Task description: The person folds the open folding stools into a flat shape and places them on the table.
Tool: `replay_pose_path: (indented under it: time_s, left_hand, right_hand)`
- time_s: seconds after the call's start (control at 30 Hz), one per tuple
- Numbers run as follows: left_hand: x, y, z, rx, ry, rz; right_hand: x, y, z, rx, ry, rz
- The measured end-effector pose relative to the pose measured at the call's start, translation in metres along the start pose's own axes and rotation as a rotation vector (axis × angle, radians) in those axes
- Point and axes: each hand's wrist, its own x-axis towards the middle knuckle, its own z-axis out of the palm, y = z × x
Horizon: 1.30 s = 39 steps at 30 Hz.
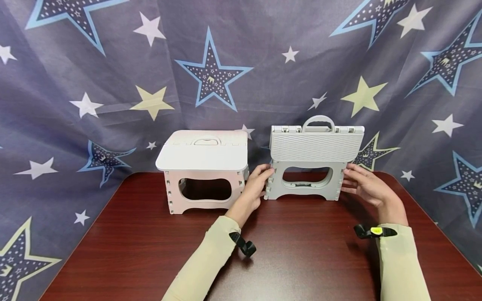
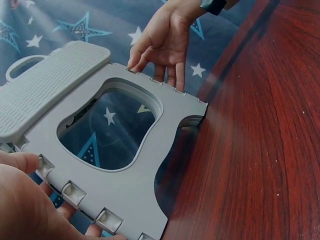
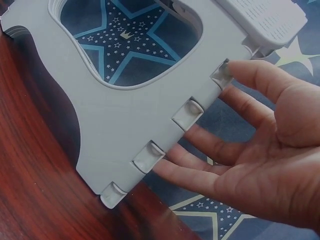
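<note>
A pale gray folding step stool (image 1: 317, 156) stands upright at the far edge of the dark red wood-grain table (image 1: 293, 255), right of center, between the person's two hands. Its woven-textured seat panel (image 1: 317, 144) is folded at the hinge line, one half slanting down toward the near side, and the carry handle (image 1: 318, 118) arches up from the fold. Below it, the leg panel (image 2: 142, 195) has a large oval cut-out (patterned cloth shows through it in both wrist views).

The left hand (image 1: 255, 184) grips the left edge of that leg panel, thumb at the front against a hinge notch and fingers behind. The right hand (image 1: 365, 184) holds the right edge in much the same way: its thumb touches the uppermost notch and the other fingers, spread a little apart, reach behind the edge.

Left of the left hand and near it, a pink-and-white folding step stool (image 1: 205, 158) stands opened out, its top spread flat with a small handle (image 1: 206, 142) lying in the middle.

Both forearms come from the near side in pale yellow sleeves (image 1: 211, 255), a black wrist strap (image 1: 237, 239) on each; the right one carries a bright yellow-green patch (image 1: 376, 230). Behind the table hangs a gray-blue star-print cloth (image 1: 124, 62).
</note>
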Motion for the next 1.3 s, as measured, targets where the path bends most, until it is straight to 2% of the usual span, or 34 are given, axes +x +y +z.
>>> replay_pose_path:
  time_s: [0.43, 0.97, 1.3]
  left_hand:
    - [-0.005, 0.004, 0.002, 0.011, 0.013, -0.036]
    - [-0.013, 0.020, 0.003, 0.076, -0.011, -0.057]
    - [-0.021, 0.027, 0.001, 0.134, -0.054, -0.070]
  right_hand:
    - [-0.002, -0.010, 0.004, -0.054, 0.002, 0.018]
    - [-0.008, -0.029, 0.015, -0.156, 0.094, 0.114]
    - [-0.006, -0.037, 0.024, -0.334, 0.178, 0.200]
